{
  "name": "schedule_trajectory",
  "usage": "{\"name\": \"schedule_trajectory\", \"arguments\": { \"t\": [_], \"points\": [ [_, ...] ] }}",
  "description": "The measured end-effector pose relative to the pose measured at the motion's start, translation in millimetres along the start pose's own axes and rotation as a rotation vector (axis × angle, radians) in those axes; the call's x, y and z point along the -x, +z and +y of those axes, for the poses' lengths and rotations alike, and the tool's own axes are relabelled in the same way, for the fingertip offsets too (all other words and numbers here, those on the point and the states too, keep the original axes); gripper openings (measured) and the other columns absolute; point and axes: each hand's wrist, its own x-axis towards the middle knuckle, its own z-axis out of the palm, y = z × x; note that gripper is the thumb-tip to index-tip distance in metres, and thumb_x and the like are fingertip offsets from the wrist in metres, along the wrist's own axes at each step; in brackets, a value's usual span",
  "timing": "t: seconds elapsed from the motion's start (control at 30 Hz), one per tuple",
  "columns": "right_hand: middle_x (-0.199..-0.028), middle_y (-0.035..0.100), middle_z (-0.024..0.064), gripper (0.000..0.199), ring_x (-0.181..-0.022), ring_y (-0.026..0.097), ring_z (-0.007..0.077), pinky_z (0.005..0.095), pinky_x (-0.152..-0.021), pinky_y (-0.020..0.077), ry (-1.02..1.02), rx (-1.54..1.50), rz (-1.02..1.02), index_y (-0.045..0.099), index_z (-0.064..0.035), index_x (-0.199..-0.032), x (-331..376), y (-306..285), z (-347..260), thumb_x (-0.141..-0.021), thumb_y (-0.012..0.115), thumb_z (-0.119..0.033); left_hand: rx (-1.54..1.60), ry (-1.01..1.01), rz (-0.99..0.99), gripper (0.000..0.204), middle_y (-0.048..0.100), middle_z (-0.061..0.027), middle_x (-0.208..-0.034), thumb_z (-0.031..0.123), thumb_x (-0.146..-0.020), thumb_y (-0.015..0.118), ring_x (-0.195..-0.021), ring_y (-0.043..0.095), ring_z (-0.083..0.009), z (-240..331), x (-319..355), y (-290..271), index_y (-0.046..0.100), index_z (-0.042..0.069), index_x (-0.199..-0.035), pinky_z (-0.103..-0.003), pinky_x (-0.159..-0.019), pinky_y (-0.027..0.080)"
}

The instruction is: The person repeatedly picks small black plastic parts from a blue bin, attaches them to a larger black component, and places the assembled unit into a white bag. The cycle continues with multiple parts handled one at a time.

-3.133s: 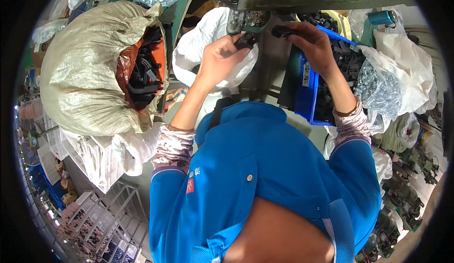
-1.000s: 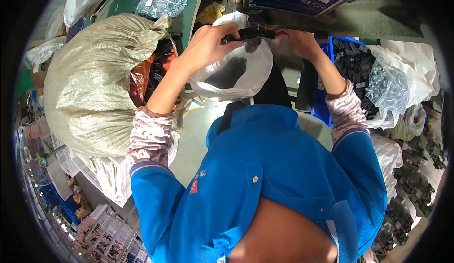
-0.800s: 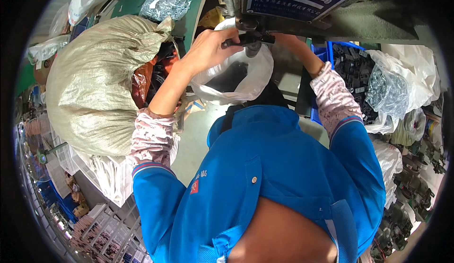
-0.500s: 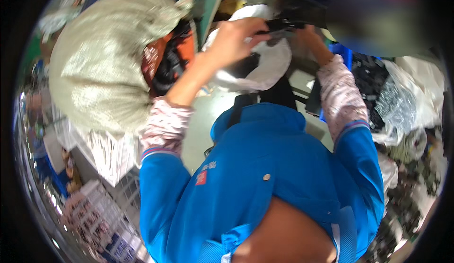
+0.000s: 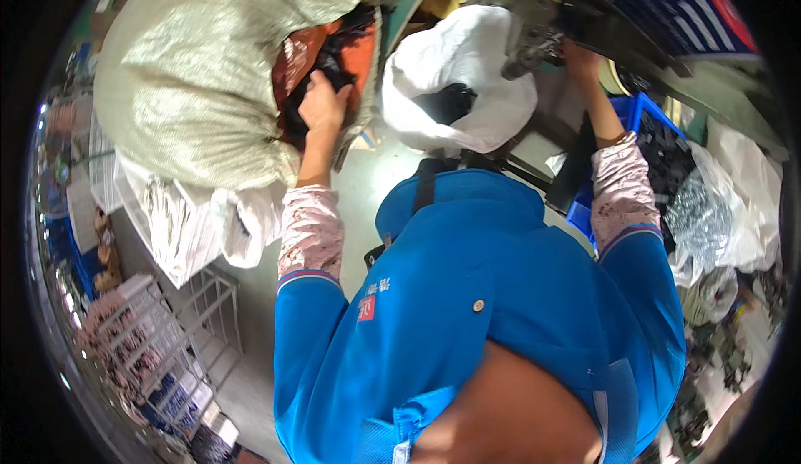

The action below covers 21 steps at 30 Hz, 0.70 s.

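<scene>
At the mouth of a big woven sack (image 5: 183, 80), my left hand (image 5: 324, 107) has its fingers curled down onto soft-looking black pieces (image 5: 332, 57); their exact kind does not show. Orange and dark red lining (image 5: 365, 62) surrounds these pieces. My right hand (image 5: 579, 58) is beside the metal head of a machine (image 5: 534, 50), its fingers in shadow and mostly hidden. Between my two hands, a white cloth-like bag (image 5: 499, 109) gapes upward below the machine head, with dark material (image 5: 455, 103) inside.
A blue crate (image 5: 634, 118) holding black pieces stands by my right forearm, with clear plastic bags (image 5: 705, 222) next to it. White folded sacks (image 5: 171, 230) hang beneath the woven sack. A white wire rack (image 5: 200, 314) is at lower left. A blue box-like panel (image 5: 680, 13) juts in at upper right.
My left hand has moved left, from over the white bag into the sack's mouth. The black strip between my hands is gone from there. My right hand has stayed near the machine.
</scene>
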Motion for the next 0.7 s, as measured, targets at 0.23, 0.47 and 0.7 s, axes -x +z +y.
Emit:
{"name": "schedule_trajectory", "arguments": {
  "t": [0.23, 0.47, 0.7],
  "points": [
    [-0.085, 0.067, 0.0056, 0.012, -0.075, 0.064, 0.0144, 0.026, -0.065, 0.053, 0.372, -1.252, -0.325, 0.069, -0.0017, -0.096, 40, -100, -143, -0.086, 0.067, -0.009, 1.032, -0.08, -0.186, 0.05, 0.061, -0.0063, -0.086, 0.005, -0.082, 0.068, -0.066, 0.059, -0.013, -7, 9, -9, 0.044, -0.001, -0.125, -0.025, -0.06, 0.049],
    [-0.079, 0.066, 0.0038, 0.013, -0.066, 0.059, 0.0109, 0.024, -0.061, 0.0484, 0.373, -1.278, -0.375, 0.069, -0.002, -0.094, 37, -93, -154, -0.084, 0.07, -0.01, 1.561, -0.096, -0.372, 0.058, 0.058, -0.0084, -0.084, 0.001, -0.086, 0.064, -0.063, 0.055, -0.0146, 46, 46, -29, 0.029, 0.003, -0.133, -0.027, -0.055, 0.045],
    [-0.074, 0.067, 0.0101, 0.024, -0.074, 0.066, 0.0171, 0.0298, -0.068, 0.0525, 0.05, -0.646, -0.172, 0.07, -0.0056, -0.097, 58, -72, -147, -0.087, 0.066, -0.027, 1.642, 0.093, -0.63, 0.053, 0.058, -0.0067, -0.073, 0.01, -0.096, 0.052, -0.064, 0.06, -0.0163, 109, 93, -29, 0.03, 0.011, -0.144, -0.026, -0.059, 0.047]
  ]
}}
